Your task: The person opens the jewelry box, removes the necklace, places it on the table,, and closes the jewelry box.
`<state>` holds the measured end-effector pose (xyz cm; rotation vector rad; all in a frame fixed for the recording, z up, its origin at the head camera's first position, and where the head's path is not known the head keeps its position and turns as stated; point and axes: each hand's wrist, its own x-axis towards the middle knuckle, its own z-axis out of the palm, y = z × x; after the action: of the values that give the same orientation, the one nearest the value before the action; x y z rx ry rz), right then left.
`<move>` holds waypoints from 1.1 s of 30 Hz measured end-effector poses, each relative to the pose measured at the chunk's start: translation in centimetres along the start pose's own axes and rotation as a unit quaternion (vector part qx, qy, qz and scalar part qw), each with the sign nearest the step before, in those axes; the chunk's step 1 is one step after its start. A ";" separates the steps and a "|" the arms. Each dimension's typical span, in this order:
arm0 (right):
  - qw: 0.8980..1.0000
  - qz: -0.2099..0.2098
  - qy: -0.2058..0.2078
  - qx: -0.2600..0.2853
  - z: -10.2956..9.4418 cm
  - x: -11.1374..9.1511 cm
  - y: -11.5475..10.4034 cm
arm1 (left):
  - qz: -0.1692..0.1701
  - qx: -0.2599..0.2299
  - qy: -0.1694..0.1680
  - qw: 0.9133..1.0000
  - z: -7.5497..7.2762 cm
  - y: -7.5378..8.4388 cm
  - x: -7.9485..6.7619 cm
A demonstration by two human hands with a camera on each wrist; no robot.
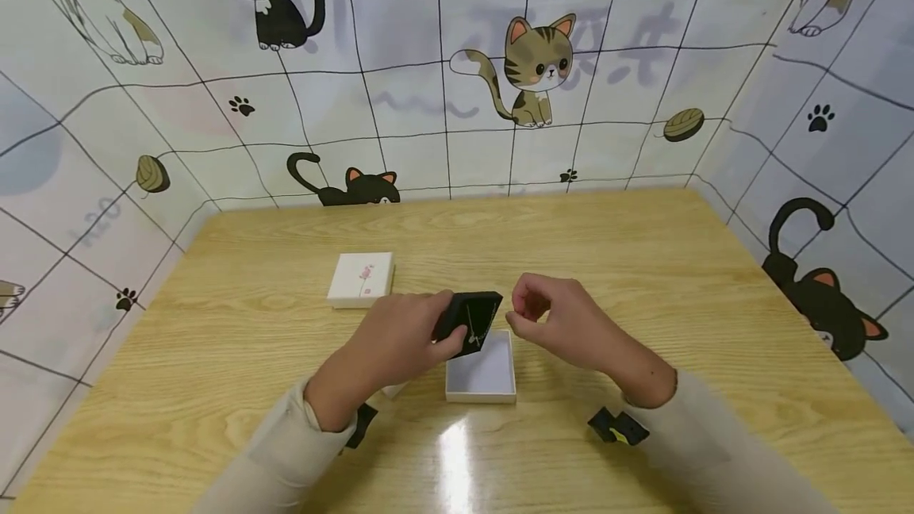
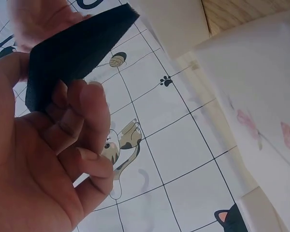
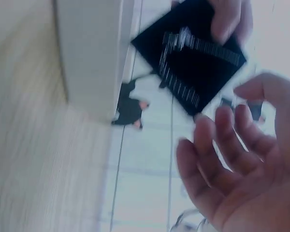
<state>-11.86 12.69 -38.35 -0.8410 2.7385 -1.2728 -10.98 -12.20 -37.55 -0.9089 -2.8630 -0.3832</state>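
My left hand [image 1: 400,339] pinches a black square jewelry pad [image 1: 485,309] between thumb and fingers, tilted above an open white box base [image 1: 480,379]. A fine silvery chain with a small pendant [image 1: 472,337] lies across the pad's face. In the left wrist view, the pad [image 2: 72,55] shows its plain dark side. My right hand [image 1: 571,324] hovers just right of the pad, fingers loosely curved and holding nothing. In the right wrist view, its fingertips [image 3: 204,129] are close to the pad's lower corner; whether they touch it I cannot tell.
A white box lid [image 1: 360,276] with a pink flower print sits on the wooden table [image 1: 614,244], behind my left hand. Part of a small white item [image 1: 393,390] shows beneath that hand. Cat-patterned cloth walls [image 1: 407,93] enclose the table's back and sides.
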 end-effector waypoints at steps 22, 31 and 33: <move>0.983 -0.098 0.109 -0.113 2.9 -0.3 -3.2 | 0.051 -0.003 0.026 0.998 -0.2 0.7 -0.3; 0.971 -0.114 0.122 -0.168 3.2 -0.6 -3.3 | 0.062 0.001 0.022 0.998 0.0 1.1 -0.5; 0.970 -0.115 0.127 -0.173 3.3 -0.8 -3.2 | 0.065 0.003 0.021 0.998 0.1 1.2 -0.5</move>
<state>-8.99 9.03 -38.46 -1.1209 3.2105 -1.0026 -9.91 -11.52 -37.48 -1.0653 -2.7471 -0.3757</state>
